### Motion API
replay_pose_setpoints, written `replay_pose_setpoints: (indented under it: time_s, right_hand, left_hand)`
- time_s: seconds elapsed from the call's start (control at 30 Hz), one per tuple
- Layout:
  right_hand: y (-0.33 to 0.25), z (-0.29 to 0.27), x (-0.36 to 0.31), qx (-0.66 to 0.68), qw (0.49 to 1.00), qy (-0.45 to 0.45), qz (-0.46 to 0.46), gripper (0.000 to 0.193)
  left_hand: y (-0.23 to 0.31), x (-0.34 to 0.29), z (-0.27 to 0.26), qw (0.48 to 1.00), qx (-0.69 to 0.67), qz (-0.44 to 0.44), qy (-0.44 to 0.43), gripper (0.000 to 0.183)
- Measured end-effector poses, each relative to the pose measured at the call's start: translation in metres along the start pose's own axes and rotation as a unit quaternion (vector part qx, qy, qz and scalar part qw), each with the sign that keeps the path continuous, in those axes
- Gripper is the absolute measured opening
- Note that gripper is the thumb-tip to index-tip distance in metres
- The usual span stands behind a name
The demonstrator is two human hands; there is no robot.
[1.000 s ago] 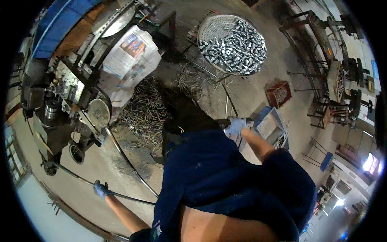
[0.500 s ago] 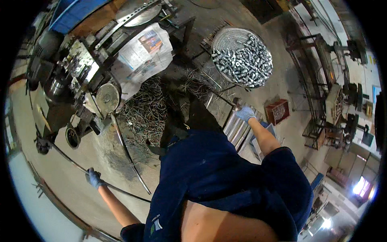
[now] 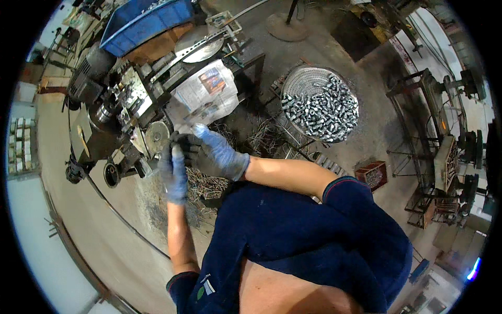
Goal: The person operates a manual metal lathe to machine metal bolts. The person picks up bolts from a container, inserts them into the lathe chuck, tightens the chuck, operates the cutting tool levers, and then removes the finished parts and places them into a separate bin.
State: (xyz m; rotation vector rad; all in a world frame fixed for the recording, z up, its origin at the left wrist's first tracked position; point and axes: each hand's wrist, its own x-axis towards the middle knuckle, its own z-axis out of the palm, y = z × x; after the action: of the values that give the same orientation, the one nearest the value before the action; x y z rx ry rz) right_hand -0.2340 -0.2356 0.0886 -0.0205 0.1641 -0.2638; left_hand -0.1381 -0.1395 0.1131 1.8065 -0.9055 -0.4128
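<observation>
Both my hands, in blue-grey gloves with dark palms and fingers, are raised close together in front of the machine. My left hand [image 3: 174,175] points upward with its fingers stretched, close to the round metal disc [image 3: 157,136] on the machine. Beside it, my right hand [image 3: 219,154] reaches across from the right, thumb up and fingers extended toward the left hand. I see nothing held in either hand. Behind and below them lies a heap of tangled metal shavings [image 3: 206,186], partly covered by the hands.
A newspaper sheet [image 3: 209,91] covers part of the machine bench. Beyond it stands a blue crate [image 3: 149,29]. A round perforated tray [image 3: 300,83] holds many shiny metal pieces. To its lower right is a reddish box [image 3: 371,175]. A long dark hose [image 3: 112,209] curves along the left.
My left hand has left the long dark hose and moved up and right. My right hand has come left from beside the metal bars. The view has shifted, showing more of the blue crate.
</observation>
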Motion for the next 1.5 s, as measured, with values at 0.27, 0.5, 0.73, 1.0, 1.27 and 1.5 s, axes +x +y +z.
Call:
replay_pose_setpoints:
  time_s: [0.27, 0.5, 0.73, 1.0, 1.27, 1.5]
  right_hand:
    - [-0.029, 0.016, -0.028, -0.082, 0.991, -0.097, 0.043, 0.059]
    - [-0.035, 0.004, -0.045, 0.022, 0.982, -0.188, 0.003, 0.045]
    - [-0.064, -0.053, -0.079, -0.005, 0.990, -0.101, 0.099, 0.050]
    - [-0.068, -0.063, -0.049, -0.373, 0.875, -0.001, -0.308, 0.056]
    - [-0.106, -0.054, -0.040, -0.093, 0.898, 0.192, -0.383, 0.014]
    - [-0.181, -0.134, -0.039, -0.099, 0.794, 0.376, -0.467, 0.011]
  left_hand:
    - [-0.050, 0.016, 0.030, 0.993, -0.004, 0.061, 0.105, 0.031]
    - [-0.041, 0.070, 0.007, 0.967, 0.118, 0.076, 0.211, 0.031]
    - [-0.026, 0.092, -0.018, 0.961, 0.155, 0.075, 0.218, 0.034]
    - [-0.003, 0.035, 0.059, 0.988, -0.101, 0.005, -0.120, 0.027]
    - [0.024, 0.002, 0.159, 0.882, -0.383, -0.060, -0.267, 0.052]
    - [0.023, -0.008, 0.181, 0.874, -0.273, -0.021, -0.401, 0.054]
